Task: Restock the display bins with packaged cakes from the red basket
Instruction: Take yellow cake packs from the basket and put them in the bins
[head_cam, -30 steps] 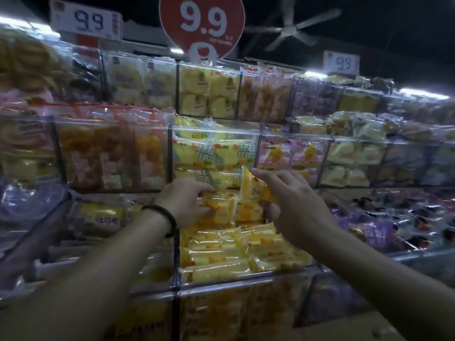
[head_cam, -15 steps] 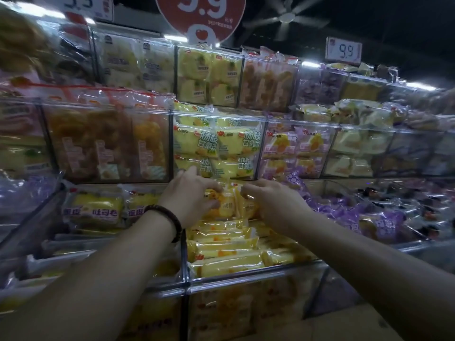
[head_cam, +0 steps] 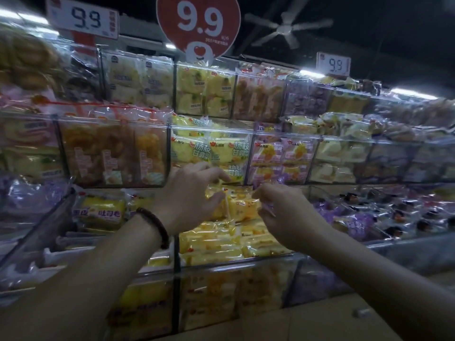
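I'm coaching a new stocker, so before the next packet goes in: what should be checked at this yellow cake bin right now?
1. Upright yellow packets stand at the back of the bin: ok, they stand between the two hands.
2. Left hand free of packets: cannot tell; its fingers curl over the upright yellow packets.
3. Right hand free: cannot tell; its fingertips are at a wrapper edge.
4. Nothing spills over the front wall of the bin: ok, the flat packets lie behind it.
5. Red basket within reach: cannot tell, it is not in view.
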`<state>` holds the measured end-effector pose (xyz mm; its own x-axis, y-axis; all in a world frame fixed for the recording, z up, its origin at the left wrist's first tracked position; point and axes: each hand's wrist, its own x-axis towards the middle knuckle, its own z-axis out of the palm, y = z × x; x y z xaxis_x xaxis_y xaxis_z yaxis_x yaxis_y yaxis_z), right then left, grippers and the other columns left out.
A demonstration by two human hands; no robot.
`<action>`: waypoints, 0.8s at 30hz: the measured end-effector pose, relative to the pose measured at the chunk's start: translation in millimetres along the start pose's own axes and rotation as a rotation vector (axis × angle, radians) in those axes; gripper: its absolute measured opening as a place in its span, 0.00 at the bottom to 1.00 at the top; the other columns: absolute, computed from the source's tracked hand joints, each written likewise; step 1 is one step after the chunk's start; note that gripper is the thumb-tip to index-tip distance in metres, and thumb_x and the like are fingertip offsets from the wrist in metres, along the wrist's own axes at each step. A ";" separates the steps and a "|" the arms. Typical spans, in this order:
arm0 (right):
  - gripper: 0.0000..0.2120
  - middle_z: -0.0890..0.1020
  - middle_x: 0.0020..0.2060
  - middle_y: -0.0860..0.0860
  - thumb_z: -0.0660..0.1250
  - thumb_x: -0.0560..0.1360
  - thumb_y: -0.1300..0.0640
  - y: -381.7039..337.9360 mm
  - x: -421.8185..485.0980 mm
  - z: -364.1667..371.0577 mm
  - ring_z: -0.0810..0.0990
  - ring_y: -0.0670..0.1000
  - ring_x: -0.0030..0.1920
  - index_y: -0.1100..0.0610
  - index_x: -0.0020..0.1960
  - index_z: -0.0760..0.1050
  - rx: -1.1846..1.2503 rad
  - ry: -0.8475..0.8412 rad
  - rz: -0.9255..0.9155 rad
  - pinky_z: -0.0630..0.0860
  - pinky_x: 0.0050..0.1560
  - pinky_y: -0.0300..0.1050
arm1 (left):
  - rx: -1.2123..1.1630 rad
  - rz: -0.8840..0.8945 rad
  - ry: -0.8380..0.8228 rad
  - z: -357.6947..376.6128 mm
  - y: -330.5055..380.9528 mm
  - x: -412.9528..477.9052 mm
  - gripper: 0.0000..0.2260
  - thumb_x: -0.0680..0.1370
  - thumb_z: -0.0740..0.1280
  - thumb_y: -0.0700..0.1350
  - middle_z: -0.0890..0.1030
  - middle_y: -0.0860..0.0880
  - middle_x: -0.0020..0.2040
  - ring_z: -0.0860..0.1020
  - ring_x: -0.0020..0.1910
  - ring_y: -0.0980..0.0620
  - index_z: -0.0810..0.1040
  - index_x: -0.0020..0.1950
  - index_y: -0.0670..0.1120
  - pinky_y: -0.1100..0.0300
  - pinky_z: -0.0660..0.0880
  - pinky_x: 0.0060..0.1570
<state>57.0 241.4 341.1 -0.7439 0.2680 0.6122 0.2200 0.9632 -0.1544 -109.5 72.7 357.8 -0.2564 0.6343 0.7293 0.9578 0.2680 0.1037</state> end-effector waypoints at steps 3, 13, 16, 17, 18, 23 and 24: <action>0.12 0.81 0.53 0.41 0.70 0.79 0.52 -10.9 -40.7 -4.7 0.79 0.42 0.53 0.44 0.62 0.77 0.107 0.058 -0.031 0.82 0.54 0.46 | -0.187 0.037 -0.076 -14.1 42.8 -47.9 0.08 0.79 0.72 0.52 0.78 0.63 0.49 0.78 0.46 0.61 0.80 0.58 0.61 0.66 0.76 0.45; 0.07 0.83 0.39 0.40 0.76 0.74 0.53 -26.8 -174.7 73.4 0.83 0.43 0.42 0.46 0.50 0.81 0.462 -0.029 0.093 0.76 0.40 0.36 | -0.417 -0.280 -0.504 52.3 57.4 -215.5 0.03 0.79 0.72 0.51 0.83 0.63 0.45 0.81 0.45 0.61 0.80 0.48 0.60 0.67 0.76 0.40; 0.04 0.83 0.41 0.40 0.73 0.78 0.50 -21.5 -201.4 108.2 0.82 0.42 0.45 0.45 0.52 0.81 0.483 -0.194 0.241 0.75 0.43 0.35 | -0.405 -0.431 -0.797 82.6 54.2 -244.8 0.02 0.83 0.67 0.57 0.81 0.64 0.50 0.79 0.48 0.63 0.78 0.54 0.63 0.67 0.75 0.43; 0.04 0.83 0.42 0.40 0.72 0.79 0.49 -20.1 -210.3 121.3 0.81 0.41 0.46 0.44 0.53 0.81 0.481 -0.267 0.283 0.76 0.44 0.36 | -0.413 -0.472 -0.880 96.0 51.5 -256.5 0.04 0.83 0.66 0.58 0.80 0.64 0.50 0.79 0.47 0.62 0.77 0.56 0.63 0.68 0.74 0.43; 0.04 0.83 0.44 0.41 0.71 0.79 0.49 -18.7 -219.7 134.6 0.81 0.41 0.47 0.44 0.53 0.81 0.486 -0.345 0.323 0.76 0.45 0.36 | -0.420 -0.504 -0.935 110.5 47.2 -269.2 0.04 0.83 0.65 0.58 0.79 0.64 0.50 0.78 0.45 0.62 0.76 0.57 0.62 0.69 0.73 0.41; 0.06 0.86 0.48 0.45 0.73 0.78 0.53 -6.1 -280.3 207.8 0.84 0.46 0.51 0.49 0.54 0.84 0.490 -0.532 0.515 0.75 0.48 0.31 | -0.280 -0.495 -1.038 174.1 27.1 -330.4 0.03 0.81 0.67 0.53 0.83 0.57 0.52 0.82 0.53 0.53 0.80 0.53 0.58 0.56 0.80 0.55; 0.06 0.87 0.48 0.46 0.73 0.77 0.54 -2.3 -289.2 221.9 0.85 0.48 0.52 0.51 0.54 0.85 0.471 -0.558 0.541 0.75 0.48 0.32 | -0.227 -0.466 -1.102 180.5 25.3 -337.7 0.06 0.81 0.67 0.54 0.84 0.56 0.55 0.82 0.56 0.53 0.81 0.55 0.57 0.56 0.79 0.57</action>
<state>131.6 166.1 -7.7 -0.8385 0.5387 -0.0814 0.4386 0.5788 -0.6875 -22.1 -3.8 -7.9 -0.4489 0.8166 -0.3628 0.7169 0.5715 0.3993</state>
